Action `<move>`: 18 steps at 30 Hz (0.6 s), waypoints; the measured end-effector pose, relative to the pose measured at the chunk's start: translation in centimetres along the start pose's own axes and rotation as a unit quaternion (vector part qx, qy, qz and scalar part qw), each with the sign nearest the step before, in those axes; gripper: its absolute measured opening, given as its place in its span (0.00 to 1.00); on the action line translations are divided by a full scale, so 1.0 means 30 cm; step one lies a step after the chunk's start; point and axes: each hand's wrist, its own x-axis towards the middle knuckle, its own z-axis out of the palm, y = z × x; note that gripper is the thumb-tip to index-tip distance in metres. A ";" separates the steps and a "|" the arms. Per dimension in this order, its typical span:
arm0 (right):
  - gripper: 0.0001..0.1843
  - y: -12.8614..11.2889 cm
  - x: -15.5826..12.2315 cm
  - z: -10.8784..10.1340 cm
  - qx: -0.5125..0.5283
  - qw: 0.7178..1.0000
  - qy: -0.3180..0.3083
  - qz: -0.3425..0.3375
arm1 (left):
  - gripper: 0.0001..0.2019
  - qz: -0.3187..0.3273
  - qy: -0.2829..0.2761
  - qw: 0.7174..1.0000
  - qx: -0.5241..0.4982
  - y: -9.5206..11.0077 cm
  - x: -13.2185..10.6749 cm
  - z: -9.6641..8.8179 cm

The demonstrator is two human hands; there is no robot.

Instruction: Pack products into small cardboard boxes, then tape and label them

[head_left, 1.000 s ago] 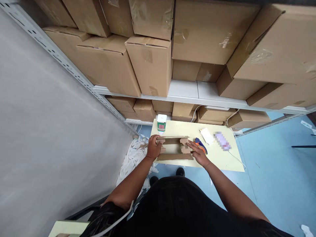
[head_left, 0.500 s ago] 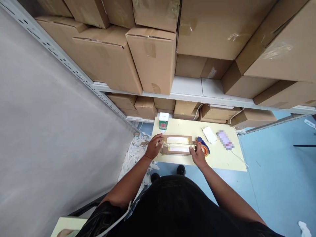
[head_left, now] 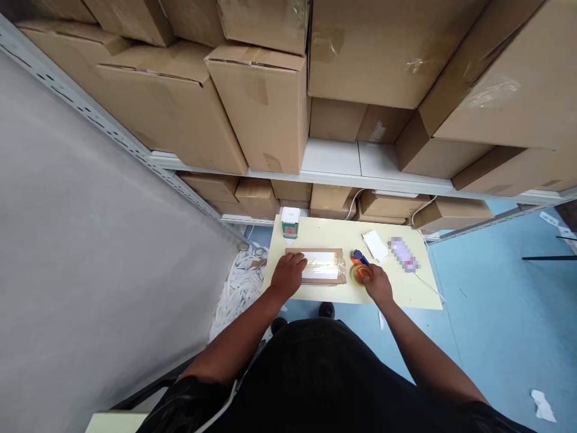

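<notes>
A flat brown cardboard package [head_left: 321, 267] with a white label and shiny tape on top lies on a small pale yellow table [head_left: 406, 291]. My left hand [head_left: 287, 274] rests palm down on the package's left end, fingers flat. My right hand [head_left: 377, 284] is closed around an orange and blue tape dispenser [head_left: 360, 270] standing just off the package's right end.
On the table also stand a small white and green box [head_left: 289, 222], a white card [head_left: 375, 245] and a blurred purple object [head_left: 402, 254] with a cable. Shelves of stacked cardboard boxes [head_left: 265, 102] rise behind. White paper strips [head_left: 238, 288] litter the blue floor at left.
The open cardboard flaps were folded shut and taped over the label. My left hand moved onto the package's left end; my right hand drew the dispenser off to the right.
</notes>
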 end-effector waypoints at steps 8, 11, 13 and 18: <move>0.27 0.061 0.156 0.030 -0.139 0.981 -0.121 0.055 | 0.15 -0.033 -0.048 0.994 0.089 0.060 0.019 -0.030; 0.23 0.070 0.198 0.034 -0.125 0.983 -0.131 0.027 | 0.16 -0.044 -0.073 0.993 0.084 0.099 0.030 -0.031; 0.20 0.079 0.225 0.028 -0.123 0.981 -0.146 0.019 | 0.17 -0.064 -0.096 0.991 0.066 0.120 0.039 -0.031; 0.14 0.060 0.268 0.015 -0.142 0.977 -0.157 0.035 | 0.18 -0.172 -0.073 0.981 -0.049 0.130 0.054 -0.048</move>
